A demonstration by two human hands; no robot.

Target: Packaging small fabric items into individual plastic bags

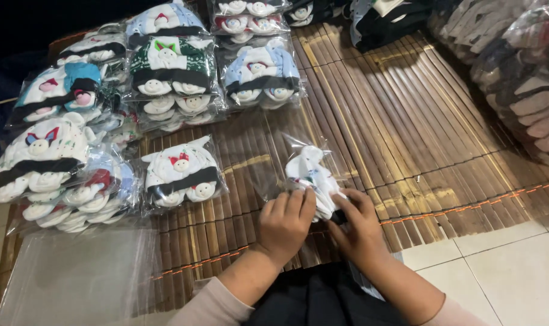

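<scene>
Bamboo mat (on tiles) — bagged hats, empty bags

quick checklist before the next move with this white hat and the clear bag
1. Both hands on the work: left hand and right hand grip the white hat. Ok.
2. Hat inside the clear bag: top end in, lower end at the fingers. Not ok.
3. Bag mouth open: hidden by the hands. Cannot tell.
4. Bag flat on the bamboo mat. Ok.
5. Spare bags lie beside the left arm. Ok.
</scene>
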